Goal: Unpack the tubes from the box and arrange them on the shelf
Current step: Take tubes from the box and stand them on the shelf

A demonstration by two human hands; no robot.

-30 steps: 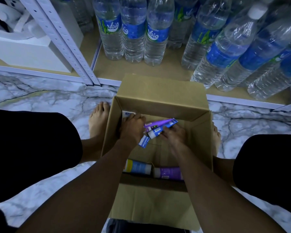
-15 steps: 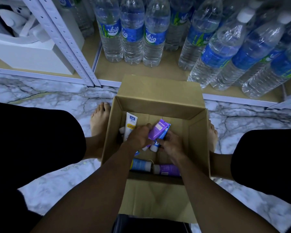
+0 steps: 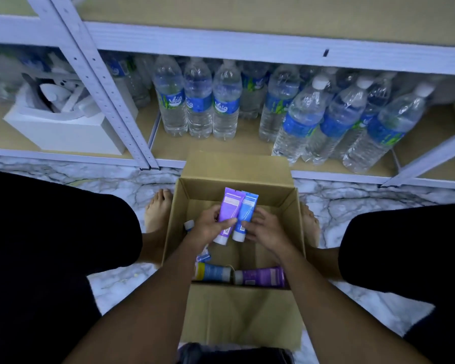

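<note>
"Vaio" on water bottles' point(image 3: 198, 101) blue labels

From my seat, print on the purple tube point(image 3: 230, 210) and blue tube point(image 3: 244, 214) is too small to read. My left hand point(image 3: 210, 227) covers the purple tube's lower side. At 9 o'clock of it, a white cap point(image 3: 189, 225) pokes out, its tube hidden behind the box point(image 3: 174, 219) wall. My right arm point(image 3: 323, 292) cuts across the lying tube point(image 3: 260, 276) at 5 o'clock. The upper shelf point(image 3: 247, 11) runs off the top edge.
</note>
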